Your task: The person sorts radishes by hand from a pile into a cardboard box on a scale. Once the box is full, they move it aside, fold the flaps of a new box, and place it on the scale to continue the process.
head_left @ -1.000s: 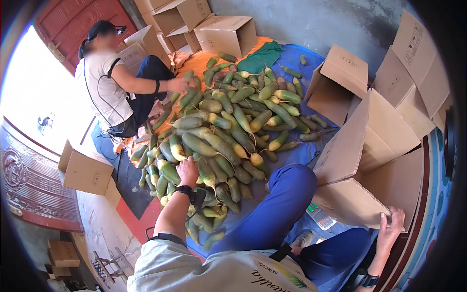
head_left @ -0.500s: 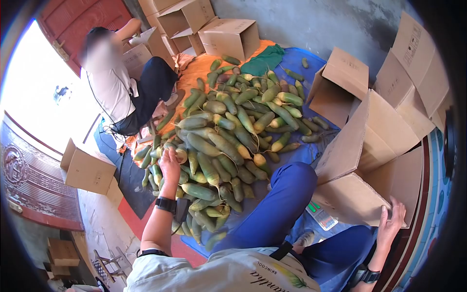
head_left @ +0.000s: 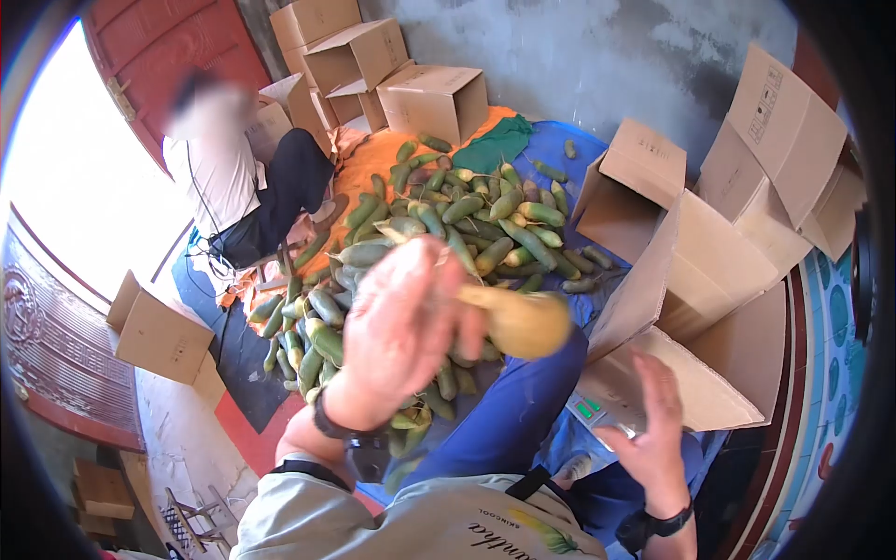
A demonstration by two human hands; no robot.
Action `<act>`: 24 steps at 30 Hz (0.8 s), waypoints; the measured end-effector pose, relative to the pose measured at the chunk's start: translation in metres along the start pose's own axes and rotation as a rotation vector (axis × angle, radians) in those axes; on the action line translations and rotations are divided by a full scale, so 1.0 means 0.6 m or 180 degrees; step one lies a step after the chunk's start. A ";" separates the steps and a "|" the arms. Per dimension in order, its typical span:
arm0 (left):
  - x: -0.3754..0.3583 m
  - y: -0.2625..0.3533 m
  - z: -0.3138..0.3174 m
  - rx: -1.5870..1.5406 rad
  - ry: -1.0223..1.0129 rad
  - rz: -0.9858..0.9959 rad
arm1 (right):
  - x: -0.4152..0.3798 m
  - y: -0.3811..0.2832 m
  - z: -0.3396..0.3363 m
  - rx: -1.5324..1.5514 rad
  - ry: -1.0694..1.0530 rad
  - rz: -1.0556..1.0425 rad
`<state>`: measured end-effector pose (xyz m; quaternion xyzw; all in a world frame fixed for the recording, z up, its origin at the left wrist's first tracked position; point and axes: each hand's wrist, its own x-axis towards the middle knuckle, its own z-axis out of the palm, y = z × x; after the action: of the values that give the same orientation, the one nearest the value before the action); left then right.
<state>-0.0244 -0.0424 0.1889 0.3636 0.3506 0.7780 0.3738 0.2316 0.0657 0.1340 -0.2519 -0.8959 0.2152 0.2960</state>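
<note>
In the head view my left hand (head_left: 406, 327) is raised over the pile and blurred by motion. Its fingers close on a yellowish, rounded thing with a narrow strip, which looks like a roll of packing tape (head_left: 530, 325). My right hand (head_left: 653, 434) has fingers spread and nothing in it, just in front of an open cardboard box (head_left: 677, 369). Below my left hand spreads a heap of green radishes (head_left: 509, 233), some with yellow tips. A scale (head_left: 588, 411) with a lit green display is partly hidden beside the box.
Another person (head_left: 219, 159) sits low at the left by a box. More cartons (head_left: 434, 93) stand along the wall, and an open one (head_left: 635, 173) sits right of the heap. Blue and orange sheets cover the floor. A small carton (head_left: 163, 331) stands near the doorway.
My left hand has come up from the left side of the heap, moving right with the yellowish thing. My right hand has let go of the box's edge and moved left, fingers spread.
</note>
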 end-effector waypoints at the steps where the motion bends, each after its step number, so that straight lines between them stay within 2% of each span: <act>1: 0.006 -0.008 0.024 -0.0383 -0.0035 -0.0134 | 0.001 -0.005 0.014 -0.0026 0.0014 -0.0098; 2: 0.011 -0.016 0.044 -0.0767 -0.0067 -0.0273 | 0.001 -0.006 0.023 -0.0052 0.0021 -0.0192; 4: 0.016 -0.027 0.070 -0.1065 -0.0644 -0.0304 | -0.007 0.003 0.028 -0.0420 0.0278 -0.0156; 6: 0.016 -0.045 0.088 -0.1586 -0.0831 -0.0456 | -0.019 0.023 0.022 0.0012 0.0760 0.0380; 8: 0.013 -0.051 0.103 -0.1601 -0.0932 -0.0685 | -0.032 0.044 0.027 0.0088 0.0764 0.0355; 10: 0.001 -0.057 0.119 -0.1665 -0.0970 -0.0986 | -0.034 0.050 0.037 0.0685 0.0600 0.0663; 11: -0.002 -0.061 0.126 -0.1671 -0.1051 -0.1036 | -0.027 0.041 0.033 0.0684 0.0603 0.0649; 13: -0.003 -0.068 0.134 -0.1754 -0.1279 -0.1088 | -0.009 0.005 0.032 0.1330 -0.0135 0.0216; 14: -0.003 -0.069 0.137 -0.1737 -0.1282 -0.1061 | -0.013 0.002 0.042 0.1335 -0.0133 0.0185; 16: -0.004 -0.070 0.141 -0.1746 -0.1222 -0.1192 | -0.026 0.003 0.060 0.2707 -0.0370 0.1149; 18: -0.002 -0.070 0.140 -0.1726 -0.1297 -0.1155 | -0.033 0.010 0.055 0.2689 -0.0491 0.1079; 20: 0.005 -0.071 0.137 -0.1924 -0.1139 -0.1064 | -0.068 0.046 0.054 0.2373 0.0145 0.1189; 21: 0.009 -0.070 0.135 -0.1941 -0.1004 -0.0839 | -0.073 0.055 0.041 0.2373 0.0140 0.1169; 22: 0.018 -0.078 0.123 -0.2052 -0.1064 -0.0644 | -0.077 0.057 0.020 0.2281 0.0443 0.1273; 24: 0.030 -0.086 0.104 -0.1451 -0.0940 -0.0556 | -0.086 0.067 -0.022 0.1999 0.0945 0.1460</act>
<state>0.0355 0.0142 0.1829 0.3480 0.1383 0.7402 0.5585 0.2893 0.0702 0.1003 -0.3707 -0.6550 0.4996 0.4288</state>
